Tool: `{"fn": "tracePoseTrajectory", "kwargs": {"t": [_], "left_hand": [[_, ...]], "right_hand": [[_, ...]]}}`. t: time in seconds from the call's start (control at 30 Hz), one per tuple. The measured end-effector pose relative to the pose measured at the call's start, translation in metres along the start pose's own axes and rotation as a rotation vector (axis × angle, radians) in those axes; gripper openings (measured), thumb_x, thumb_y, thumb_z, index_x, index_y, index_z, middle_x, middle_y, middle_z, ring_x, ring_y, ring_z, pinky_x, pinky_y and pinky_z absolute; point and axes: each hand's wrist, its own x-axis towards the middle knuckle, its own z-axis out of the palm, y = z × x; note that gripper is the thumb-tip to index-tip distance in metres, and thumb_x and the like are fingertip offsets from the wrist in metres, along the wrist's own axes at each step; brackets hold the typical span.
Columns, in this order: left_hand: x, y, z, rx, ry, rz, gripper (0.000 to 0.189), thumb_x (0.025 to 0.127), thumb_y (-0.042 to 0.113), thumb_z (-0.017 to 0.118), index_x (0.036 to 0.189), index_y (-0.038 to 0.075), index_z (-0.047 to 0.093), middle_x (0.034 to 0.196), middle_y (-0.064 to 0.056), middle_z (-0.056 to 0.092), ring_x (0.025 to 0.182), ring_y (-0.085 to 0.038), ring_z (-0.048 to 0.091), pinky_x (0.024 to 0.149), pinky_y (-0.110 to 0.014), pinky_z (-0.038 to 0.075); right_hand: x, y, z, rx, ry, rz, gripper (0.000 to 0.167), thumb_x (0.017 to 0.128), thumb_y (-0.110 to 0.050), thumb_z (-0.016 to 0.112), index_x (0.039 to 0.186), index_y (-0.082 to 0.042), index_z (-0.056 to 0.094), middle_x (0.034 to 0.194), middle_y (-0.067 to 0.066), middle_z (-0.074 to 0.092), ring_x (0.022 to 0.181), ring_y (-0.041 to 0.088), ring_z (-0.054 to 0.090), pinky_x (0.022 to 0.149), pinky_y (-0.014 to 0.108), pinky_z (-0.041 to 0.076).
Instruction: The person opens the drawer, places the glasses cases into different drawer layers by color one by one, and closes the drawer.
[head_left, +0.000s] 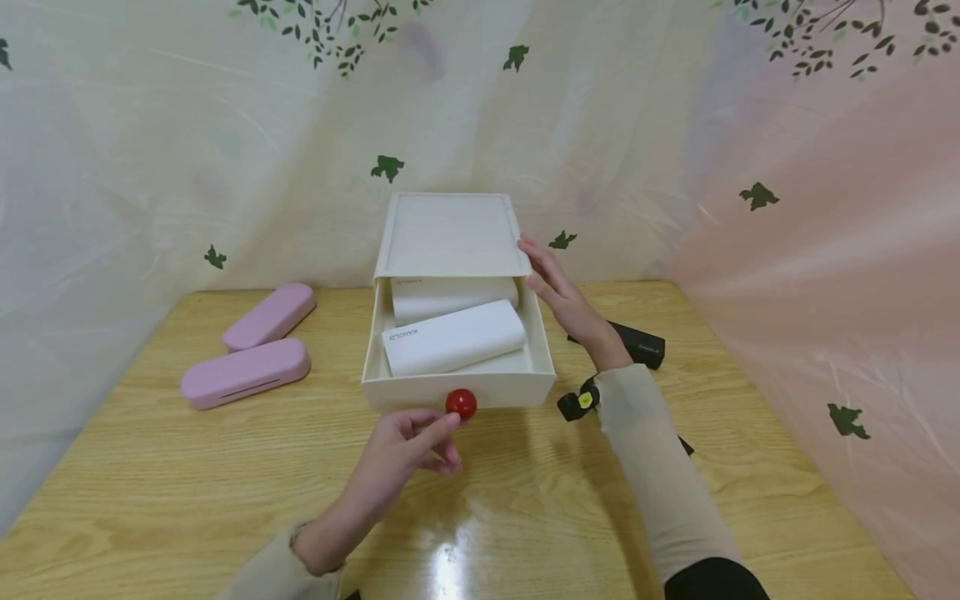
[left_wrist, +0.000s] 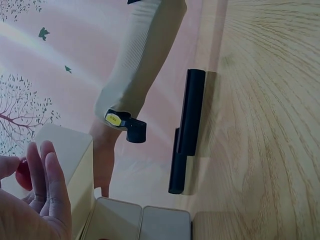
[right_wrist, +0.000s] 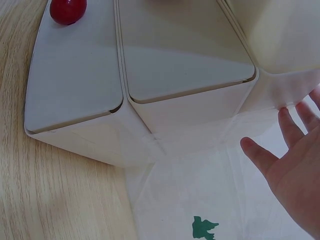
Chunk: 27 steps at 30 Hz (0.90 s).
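Note:
A white drawer unit [head_left: 453, 233] stands on the table with its top drawer [head_left: 420, 392] pulled out toward me. Two white eyeglass cases [head_left: 457, 337] lie inside, the front one slanted, the rear one partly under the unit's top. My left hand [head_left: 405, 450] pinches the round red knob [head_left: 461, 404] on the drawer front between thumb and fingers; the left wrist view shows the same red knob [left_wrist: 23, 175] at the fingertips. My right hand [head_left: 566, 304] has its fingers extended, fingertips at the unit's right side. In the right wrist view that hand [right_wrist: 295, 160] is beside the upper tier.
Two pink eyeglass cases [head_left: 247, 371] lie at the left on the wooden table [head_left: 225, 500]. Black cases [left_wrist: 187, 130] lie on the right, partly behind my right arm in the head view. Closed lower drawers [right_wrist: 75, 75] sit beneath the open one. A patterned curtain [head_left: 300, 150] hangs behind.

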Motion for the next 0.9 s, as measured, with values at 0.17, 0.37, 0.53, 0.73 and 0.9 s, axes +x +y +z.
{"fn": "tracePoseTrajectory", "kwargs": {"t": [0.17, 0.37, 0.53, 0.73, 0.9], "left_hand": [[0.0017, 0.0006, 0.0018, -0.006, 0.02, -0.008, 0.041, 0.096, 0.016, 0.058, 0.11, -0.022, 0.056, 0.064, 0.004, 0.064, 0.063, -0.011, 0.066, 0.067, -0.03, 0.059], [0.0034, 0.0, 0.0034, -0.027, 0.027, 0.011, 0.04, 0.096, 0.014, 0.058, 0.109, -0.024, 0.055, 0.063, 0.006, 0.065, 0.061, -0.01, 0.065, 0.068, -0.03, 0.059], [0.0038, 0.0024, 0.0049, -0.035, 0.041, 0.02, 0.039, 0.096, 0.014, 0.058, 0.108, -0.023, 0.056, 0.062, 0.006, 0.064, 0.06, -0.011, 0.066, 0.068, -0.032, 0.059], [0.004, 0.008, 0.0062, -0.032, 0.058, 0.012, 0.038, 0.096, 0.014, 0.058, 0.107, -0.022, 0.057, 0.061, 0.006, 0.064, 0.06, -0.012, 0.065, 0.068, -0.03, 0.058], [0.0049, 0.0097, 0.0064, -0.025, 0.067, 0.013, 0.036, 0.096, 0.015, 0.058, 0.104, -0.02, 0.059, 0.06, 0.006, 0.064, 0.06, -0.012, 0.065, 0.067, -0.03, 0.058]], "right_hand": [[0.0, -0.001, 0.0, -0.007, -0.001, 0.007, 0.055, 0.105, -0.027, 0.037, 0.154, -0.009, 0.02, 0.165, 0.001, 0.006, 0.152, 0.024, 0.01, 0.121, 0.057, 0.014], [-0.0002, -0.0022, -0.0001, -0.009, -0.001, 0.023, 0.052, 0.106, -0.019, 0.035, 0.155, -0.011, 0.02, 0.165, -0.001, 0.007, 0.152, 0.023, 0.011, 0.121, 0.056, 0.015], [-0.0005, -0.0024, -0.0001, -0.014, 0.0, 0.019, 0.052, 0.106, -0.021, 0.035, 0.155, -0.011, 0.02, 0.164, -0.001, 0.007, 0.152, 0.022, 0.011, 0.121, 0.054, 0.014], [0.0, -0.0014, -0.0003, -0.004, -0.006, 0.007, 0.053, 0.106, -0.022, 0.035, 0.155, -0.01, 0.019, 0.164, 0.0, 0.007, 0.152, 0.023, 0.01, 0.121, 0.055, 0.013], [-0.0002, -0.0009, -0.0006, -0.003, -0.007, 0.012, 0.053, 0.106, -0.024, 0.036, 0.155, -0.011, 0.02, 0.164, -0.001, 0.007, 0.152, 0.022, 0.01, 0.121, 0.056, 0.014]]}}
